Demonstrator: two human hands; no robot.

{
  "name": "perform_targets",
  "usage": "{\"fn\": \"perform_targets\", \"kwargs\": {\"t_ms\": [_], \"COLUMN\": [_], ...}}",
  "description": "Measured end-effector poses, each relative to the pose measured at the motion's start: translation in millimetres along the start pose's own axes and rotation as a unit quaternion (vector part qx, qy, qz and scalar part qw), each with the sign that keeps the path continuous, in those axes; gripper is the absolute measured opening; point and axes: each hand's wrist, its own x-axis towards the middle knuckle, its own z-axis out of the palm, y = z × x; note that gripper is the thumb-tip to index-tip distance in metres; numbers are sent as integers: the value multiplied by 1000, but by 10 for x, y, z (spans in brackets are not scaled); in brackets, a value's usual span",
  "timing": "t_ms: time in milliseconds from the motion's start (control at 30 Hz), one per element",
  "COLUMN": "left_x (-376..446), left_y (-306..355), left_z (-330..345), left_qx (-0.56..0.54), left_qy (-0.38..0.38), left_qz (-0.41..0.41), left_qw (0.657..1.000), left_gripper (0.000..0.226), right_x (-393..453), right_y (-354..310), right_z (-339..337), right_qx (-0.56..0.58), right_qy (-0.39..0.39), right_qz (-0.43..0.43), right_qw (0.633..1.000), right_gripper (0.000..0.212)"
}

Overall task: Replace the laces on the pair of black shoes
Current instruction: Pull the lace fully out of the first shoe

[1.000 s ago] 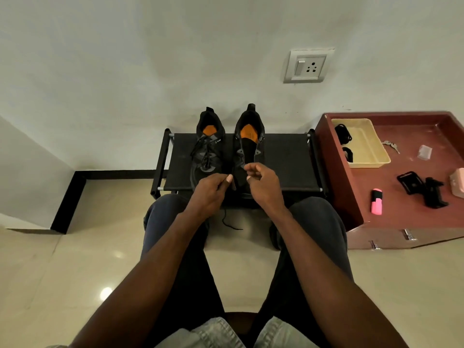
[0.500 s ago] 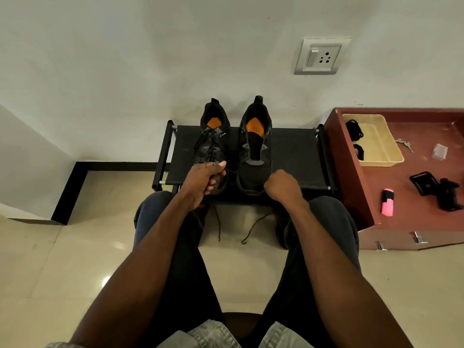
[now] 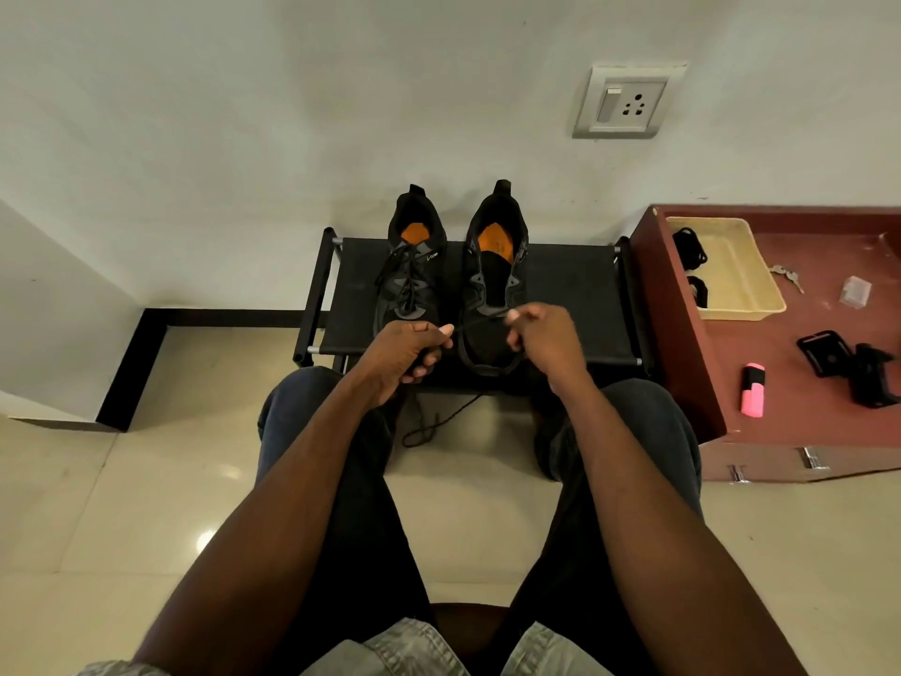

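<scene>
Hands (image 3: pixel 404 353) (image 3: pixel 541 339) raised, lace (image 3: pixel 480 323) now stretched between

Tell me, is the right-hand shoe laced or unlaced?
Unlaced: the right shoe shows a bare tongue and no lace up its eyelets, unlike the left shoe.

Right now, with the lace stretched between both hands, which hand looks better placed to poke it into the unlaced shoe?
Probably the right hand. It pinches the black lace directly over the unlaced right shoe, close to its lowest eyelets. The left hand holds the other end beside the laced left shoe, farther from those eyelets.
</scene>
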Motion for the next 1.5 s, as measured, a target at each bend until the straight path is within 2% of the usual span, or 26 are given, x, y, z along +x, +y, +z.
{"fn": "perform_targets", "kwargs": {"t_ms": [67, 100, 133, 167, 233, 267, 333, 433, 467, 533, 600, 633, 667, 733, 800, 867, 933, 967, 1033, 1100, 1133, 1200, 1233, 1300, 1367, 1500], "left_x": [-16, -21, -25, -21, -10, 1, 17, 18, 9, -13, -28, -29, -26, -10, 7, 13, 13, 17, 18, 12, 13, 13, 16, 21, 20, 14], "left_y": [-8, -11, -11, -5, 11, 14, 18, 18, 18, 6, -5, -7, -2, 9, 10, 9, 7, 0, -12, -28, -35, -30, -26, -19, -21, -36], "left_z": [-7, 4, 24, 55, 126, 157, 192, 146, 121, 87, 81, 92, 109, 145, 173, 185, 172, 160, 137, 132, 139, 169, 182, 196, 179, 147], "left_qx": [1, 0, 0, 2, 7, 6, -3, -20, -18, -10, -12, -17, -22, -34, -44, -56, -73, -73, -56, -39, -38, -50, -60, -76, -80, -66], "left_qy": [1, 3, 6, 7, 6, 6, 10, 22, 21, 14, 10, 10, 11, 7, 1, -3, -4, -3, -9, -21, -25, -31, -32, -32, -30, -43], "left_qz": [2, 4, 6, 8, 7, 6, 3, 3, 2, 3, 4, 4, 4, 2, 0, -2, -4, -7, -17, -28, -33, -37, -37, -33, -31, -50], "left_qw": [1000, 1000, 1000, 1000, 1000, 1000, 1000, 1000, 1000, 1000, 1000, 1000, 1000, 999, 999, 998, 997, 997, 998, 999, 998, 998, 997, 996, 996, 996], "left_gripper": [22, 22, 23, 24, 25, 26, 27, 26, 25, 24, 23, 23, 23, 23, 24, 26, 27, 27, 26, 25, 26, 27, 28, 29, 29, 29], "right_x": [30, 21, 24, 13, -118, -176, -188, -109, -60, 69, 124, 123, 98, -40, -185, -189, -146, -110, -26, 30, 32, -13, -67, -132, -112, 32], "right_y": [56, 66, 57, 28, -69, -100, -78, -83, -69, 1, 67, 75, 54, -33, -96, -77, -81, -76, -38, 11, 24, 5, -35, -70, -60, 30], "right_z": [-73, -78, -64, -17, 134, 223, 331, 234, 176, 62, -26, -38, -22, 89, 237, 315, 281, 258, 208, 153, 146, 172, 193, 237, 250, 183], "right_qx": [-122, -177, -187, -149, -70, -79, -128, -62, -14, 62, 22, -21, -47, -66, -96, -94, -49, -22, 3, -76, -123, -133, -107, -97, -112, -51], "right_qy": [144, 177, 169, 120, -57, -134, -186, -164, -118, 36, 144, 145, 110, -19, -142, -188, -180, -145, -25, 68, 63, -35, -101, -180, -173, -42], "right_qz": [28, -1, -52, -101, -138, -153, -181, -133, -95, -15, 16, -8, -54, -151, -204, -220, -192, -160, -92, -81, -111, -186, -204, -233, -226, -127], "right_qw": [982, 968, 966, 976, 986, 976, 957, 976, 988, 997, 989, 989, 991, 986, 964, 953, 964, 976, 995, 991, 984, 973, 968, 951, 952, 990], "right_gripper": [21, 30, 41, 52, 55, 47, 18, 16, 18, 20, 24, 37, 54, 68, 56, 32, 19, 21, 26, 33, 45, 64, 61, 33, 19, 25]}}
